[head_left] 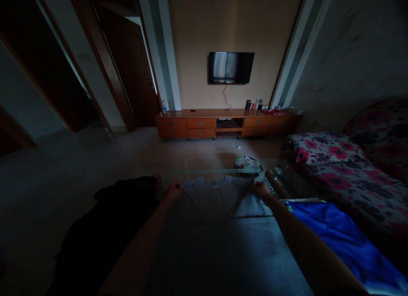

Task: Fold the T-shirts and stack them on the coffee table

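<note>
A grey T-shirt (219,228) lies spread in front of me on a glass-topped table, its neckline at the far side. At its left shoulder, my left hand (173,192) is closed on the fabric. My right hand (261,189) pinches the opposite shoulder, near the right sleeve, which lies over the body of the shirt. Dark clothing (111,228) is heaped left of the shirt. To the right lies a blue garment (334,232), spread out beside my right forearm.
The glass table (197,170) has a patterned border. Beyond its far edge sits a whitish bag (247,162). A flowered sofa (341,160) stands at right. A wooden TV cabinet (200,126) lines the back wall beneath a television (231,68).
</note>
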Motion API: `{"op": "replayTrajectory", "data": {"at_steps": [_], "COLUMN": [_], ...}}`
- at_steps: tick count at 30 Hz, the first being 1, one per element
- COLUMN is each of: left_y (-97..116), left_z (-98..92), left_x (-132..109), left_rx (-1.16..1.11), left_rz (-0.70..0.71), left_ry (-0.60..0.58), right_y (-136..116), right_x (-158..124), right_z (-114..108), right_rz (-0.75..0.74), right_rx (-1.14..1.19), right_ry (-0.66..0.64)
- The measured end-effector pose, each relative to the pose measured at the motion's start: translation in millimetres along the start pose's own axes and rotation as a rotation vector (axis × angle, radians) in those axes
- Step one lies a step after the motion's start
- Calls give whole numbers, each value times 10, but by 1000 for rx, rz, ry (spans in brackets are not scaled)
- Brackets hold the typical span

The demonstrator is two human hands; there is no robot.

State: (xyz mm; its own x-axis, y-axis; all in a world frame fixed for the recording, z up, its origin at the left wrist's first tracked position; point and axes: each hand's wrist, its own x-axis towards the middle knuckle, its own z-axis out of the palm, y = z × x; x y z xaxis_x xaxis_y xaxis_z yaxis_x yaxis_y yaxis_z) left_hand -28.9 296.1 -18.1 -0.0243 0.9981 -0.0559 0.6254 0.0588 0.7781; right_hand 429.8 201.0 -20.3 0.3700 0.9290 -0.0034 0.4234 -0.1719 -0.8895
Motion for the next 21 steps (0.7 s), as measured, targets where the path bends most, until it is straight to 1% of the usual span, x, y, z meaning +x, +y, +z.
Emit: {"op": "replayTrajectory", "data": {"at_steps": [2,4,7,9,10,12,14,16,18,19,21], "left_y": [102,197,257,196,128,-81,-361,-662,-918,-1011,-1106], "left_z": [-165,-355,-646,-815,-884,-981,-1008,-965,-868,-811,-699], "left_x": [-121,-308,-728,-1077,-1261,-1618,-1934,-2185,-2363,-2428,-2519], "left_rx": [-78,-134,-177,-152,-118,-34,71,202,354,437,581], "left_rz": [55,114,196,270,315,409,484,587,611,596,583], "left_ry": [-13,-30,-51,-60,-65,-55,-75,-146,-176,-159,-98], "right_y": [-158,-292,-364,-297,-231,-45,191,447,687,789,935], "right_x": [-115,-296,-692,-1021,-1197,-1554,-1877,-2121,-2266,-2305,-2342], "right_z": [-112,-263,-535,-724,-813,-965,-1068,-1110,-1096,-1072,-997], "right_rz": [-39,-92,-244,-372,-430,-524,-603,-634,-607,-584,-560], "right_rx": [21,38,13,-81,-154,-333,-508,-635,-733,-784,-893], "right_ry": [-4,-9,5,30,36,14,-81,-213,-302,-312,-269]}}
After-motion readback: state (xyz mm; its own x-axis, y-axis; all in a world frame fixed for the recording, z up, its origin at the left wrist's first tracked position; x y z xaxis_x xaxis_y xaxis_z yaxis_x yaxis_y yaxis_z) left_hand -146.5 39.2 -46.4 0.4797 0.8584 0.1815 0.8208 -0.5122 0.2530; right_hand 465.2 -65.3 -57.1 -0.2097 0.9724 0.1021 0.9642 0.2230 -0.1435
